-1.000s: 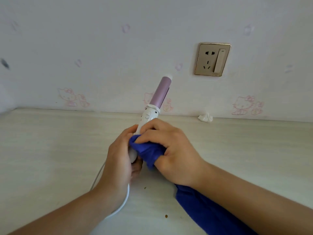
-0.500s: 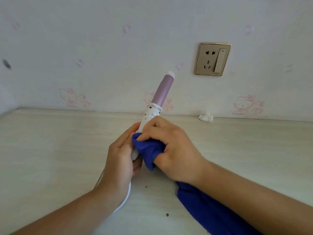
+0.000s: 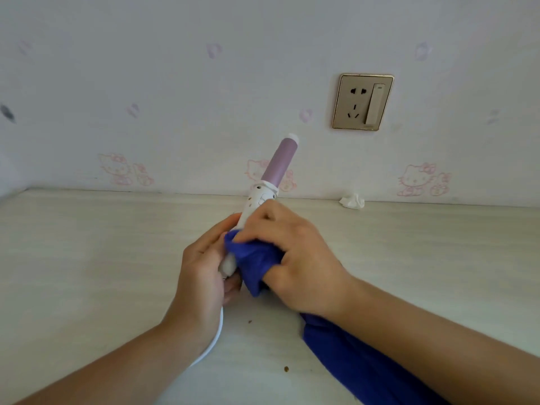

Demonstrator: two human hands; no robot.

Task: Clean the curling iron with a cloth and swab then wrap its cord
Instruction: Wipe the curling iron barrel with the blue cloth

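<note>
The left hand (image 3: 201, 276) grips the white-handled, lilac-barrelled curling iron (image 3: 271, 176) at its base. Its long axis tilts up and away towards the wall. The right hand (image 3: 295, 258) pinches the blue cloth (image 3: 254, 258) round the handle, just below the barrel.

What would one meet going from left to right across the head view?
In order: dark wall mark, left hand, purple barrel of the curling iron, wall socket. Omitted for overlap: right hand, cloth, tissue.

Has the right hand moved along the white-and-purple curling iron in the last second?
Yes, slightly: the right hand, gripping the blue cloth, crept up the white handle toward the gold wall socket.
</note>
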